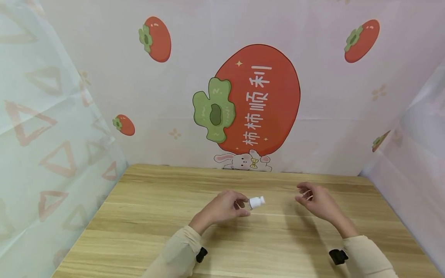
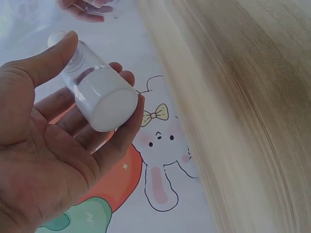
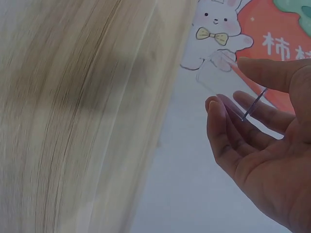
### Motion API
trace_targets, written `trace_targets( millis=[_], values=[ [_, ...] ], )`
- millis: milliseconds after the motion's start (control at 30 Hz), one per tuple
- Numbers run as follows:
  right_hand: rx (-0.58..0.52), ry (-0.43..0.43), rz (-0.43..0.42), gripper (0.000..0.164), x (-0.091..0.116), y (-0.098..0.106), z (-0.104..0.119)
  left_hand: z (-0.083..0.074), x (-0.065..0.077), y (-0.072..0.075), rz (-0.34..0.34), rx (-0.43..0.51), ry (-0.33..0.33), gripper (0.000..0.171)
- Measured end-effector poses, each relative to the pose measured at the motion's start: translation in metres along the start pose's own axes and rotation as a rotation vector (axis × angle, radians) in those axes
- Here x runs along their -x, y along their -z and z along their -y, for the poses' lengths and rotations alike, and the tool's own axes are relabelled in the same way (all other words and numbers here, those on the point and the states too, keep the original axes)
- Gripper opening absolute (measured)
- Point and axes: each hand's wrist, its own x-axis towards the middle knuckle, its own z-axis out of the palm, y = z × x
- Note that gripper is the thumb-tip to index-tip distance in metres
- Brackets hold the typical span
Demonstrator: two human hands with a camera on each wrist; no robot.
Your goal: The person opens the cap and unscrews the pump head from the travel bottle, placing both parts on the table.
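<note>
My left hand (image 1: 224, 206) holds a small clear-and-white bottle (image 1: 256, 202) above the wooden table. In the left wrist view the thumb lies along the bottle's upper part and the fingers curl under its side; its round white base (image 2: 115, 109) faces the camera, tilted. To the right and apart from it, my right hand (image 1: 319, 201) is also raised over the table. Between its thumb and fingers it holds a clear, see-through cap (image 3: 253, 104), whose rim shows as a thin line and whose far end is hard to make out.
The wooden table (image 1: 146, 216) runs back to a printed backdrop (image 1: 187, 58) with red persimmons and a rabbit. Patterned sheets hang at the left (image 1: 45, 166) and right (image 1: 417, 146). Dark straps (image 1: 338, 256) sit at the wrists.
</note>
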Motion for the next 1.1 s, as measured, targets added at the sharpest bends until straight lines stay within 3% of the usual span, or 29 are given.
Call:
trace_targets(
  millis=[367,633,1100],
  values=[
    [0.093,-0.036,0.027,0.039,0.002,0.012,-0.02,-0.008,0.002,0.001,-0.002,-0.001,-0.032,0.039],
    [0.137,-0.084,0.073,0.038,0.0,0.018,-0.023,-0.011,0.003,0.001,-0.009,-0.013,-0.054,0.038],
    [0.166,-0.087,0.115,0.036,-0.003,0.018,-0.03,-0.014,0.004,0.001,-0.012,-0.028,-0.069,0.036]
  ],
)
